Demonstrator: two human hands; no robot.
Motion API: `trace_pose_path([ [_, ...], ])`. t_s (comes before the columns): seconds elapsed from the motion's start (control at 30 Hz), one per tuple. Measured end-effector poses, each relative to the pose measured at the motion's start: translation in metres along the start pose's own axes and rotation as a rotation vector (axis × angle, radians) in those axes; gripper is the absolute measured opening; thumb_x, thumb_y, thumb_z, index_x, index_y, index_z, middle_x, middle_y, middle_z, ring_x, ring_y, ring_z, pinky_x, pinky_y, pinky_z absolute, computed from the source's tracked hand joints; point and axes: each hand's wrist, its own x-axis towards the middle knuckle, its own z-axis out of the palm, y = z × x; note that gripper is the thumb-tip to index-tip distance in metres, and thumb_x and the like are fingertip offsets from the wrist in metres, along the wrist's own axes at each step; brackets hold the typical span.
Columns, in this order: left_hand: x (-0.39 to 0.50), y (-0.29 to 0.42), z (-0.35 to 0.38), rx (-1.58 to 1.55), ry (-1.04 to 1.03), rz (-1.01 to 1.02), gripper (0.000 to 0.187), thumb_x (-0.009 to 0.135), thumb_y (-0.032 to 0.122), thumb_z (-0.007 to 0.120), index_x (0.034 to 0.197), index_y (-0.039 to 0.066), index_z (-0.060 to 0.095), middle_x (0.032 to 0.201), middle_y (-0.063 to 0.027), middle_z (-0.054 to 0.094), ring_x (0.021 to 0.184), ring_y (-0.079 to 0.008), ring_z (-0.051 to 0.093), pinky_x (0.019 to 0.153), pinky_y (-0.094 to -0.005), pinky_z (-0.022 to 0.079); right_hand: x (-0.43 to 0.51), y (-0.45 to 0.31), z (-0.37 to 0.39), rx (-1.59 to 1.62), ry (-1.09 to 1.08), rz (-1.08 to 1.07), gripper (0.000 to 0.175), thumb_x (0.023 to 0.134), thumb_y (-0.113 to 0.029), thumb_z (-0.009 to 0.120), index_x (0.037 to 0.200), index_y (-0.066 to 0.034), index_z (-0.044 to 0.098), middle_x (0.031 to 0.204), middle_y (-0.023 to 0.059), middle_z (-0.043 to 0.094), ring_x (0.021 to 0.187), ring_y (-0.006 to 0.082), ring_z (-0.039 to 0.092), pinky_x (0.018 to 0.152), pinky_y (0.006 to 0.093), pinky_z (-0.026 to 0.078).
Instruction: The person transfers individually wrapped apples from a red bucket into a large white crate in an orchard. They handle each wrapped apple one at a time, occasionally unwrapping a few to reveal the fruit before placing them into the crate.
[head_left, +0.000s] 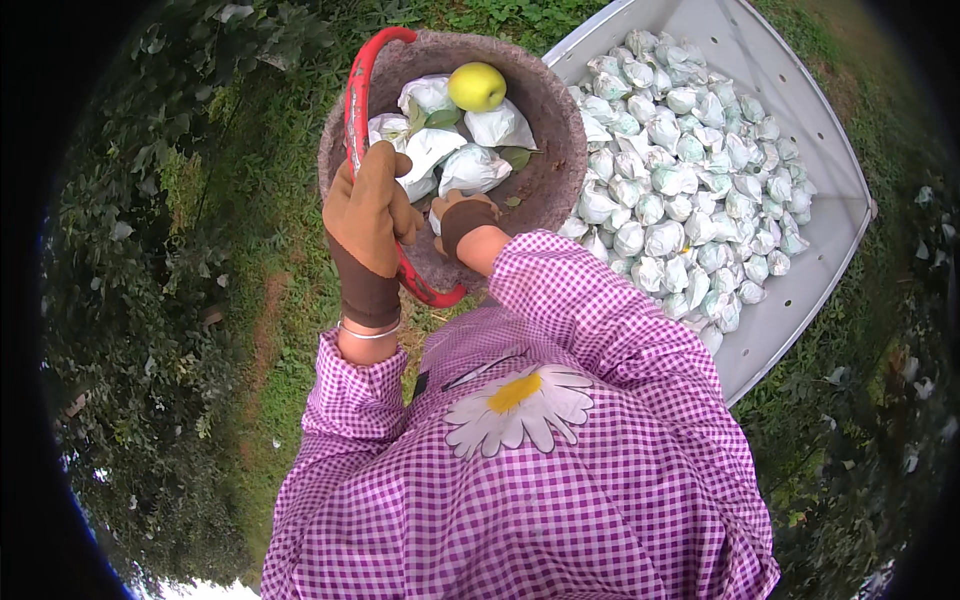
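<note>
In a brown glove, my left hand (373, 214) grips the red handle (361, 90) of a round, fabric-lined bucket (559, 135). My right hand (461, 217), gloved too, reaches down inside the bucket near its lower wall. Its fingers are partly hidden and touch something white, perhaps a bagged fruit. Several fruits wrapped in white paper bags (474, 169) lie in the bucket, with a bare yellow-green apple (477, 86) on top and a few loose green leaves (442, 118) among them.
Right beside the bucket stands a large grey plastic bin (795, 82) heaped with white-bagged fruits (675, 180). Leafy trees (142, 300) rise at the left and right edges. Grass (289, 360) covers the ground.
</note>
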Motion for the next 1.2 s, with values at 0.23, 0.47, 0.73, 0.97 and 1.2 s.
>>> trace_pose_path([
  [0.23,-0.004,-0.012,-0.009,-0.053,-0.056,0.041,0.038,0.107,0.033,0.054,0.091,-0.001,0.06,0.049,-0.0004,0.042,0.041,-0.0089,0.038,0.045,-0.0263,0.033,0.088,-0.022,0.048,-0.119,-0.04,-0.036,0.071,0.093,-0.036,0.071,0.156,-0.0231,0.042,0.164,0.0079,0.033,0.14,0.0395,0.048,0.1,0.0652,0.05],
  [0.47,0.007,-0.027,-0.021,-0.117,-0.086,0.027,0.044,0.108,0.037,0.054,0.093,-0.004,0.062,0.047,-0.0016,0.038,0.036,-0.0105,0.035,0.044,-0.0294,0.04,0.097,-0.015,0.069,0.252,0.262,0.127,0.043,0.099,-0.034,0.058,0.142,-0.0301,0.06,0.149,0.0042,0.049,0.119,0.0551,0.055,0.089,0.064,0.054],
  [0.73,0.03,-0.027,-0.022,-0.17,-0.286,0.027,0.048,0.112,0.044,0.044,0.104,0.003,0.067,0.047,0.0048,0.028,0.037,-0.0095,0.023,0.044,-0.0306,0.034,0.059,0.006,0.057,0.178,0.17,0.011,0.046,0.098,-0.032,0.06,0.143,-0.0269,0.06,0.148,0.003,0.053,0.121,0.0466,0.058,0.089,0.0673,0.052],
  [0.97,0.036,-0.013,-0.01,-0.506,-0.724,-0.126,0.044,0.115,0.039,0.033,0.111,0.008,0.063,0.045,0.0043,0.031,0.033,-0.0097,0.024,0.042,-0.0281,0.029,0.063,0.004,0.058,0.173,0.056,0.018,0.05,0.097,-0.031,0.064,0.146,-0.0235,0.059,0.148,0.0021,0.056,0.125,0.0391,0.06,0.089,0.0699,0.05],
  [1.2,-0.019,-0.013,0.008,-0.597,-0.677,-0.173,0.04,0.116,0.038,0.029,0.102,0.01,0.053,0.044,0.0035,0.033,0.031,-0.0109,0.026,0.038,-0.0293,0.029,0.045,0.02,0.089,0.112,-0.064,0.055,0.056,0.094,-0.03,0.07,0.148,-0.0218,0.058,0.147,0.0012,0.059,0.127,0.0294,0.062,0.09,0.0684,0.05],
])
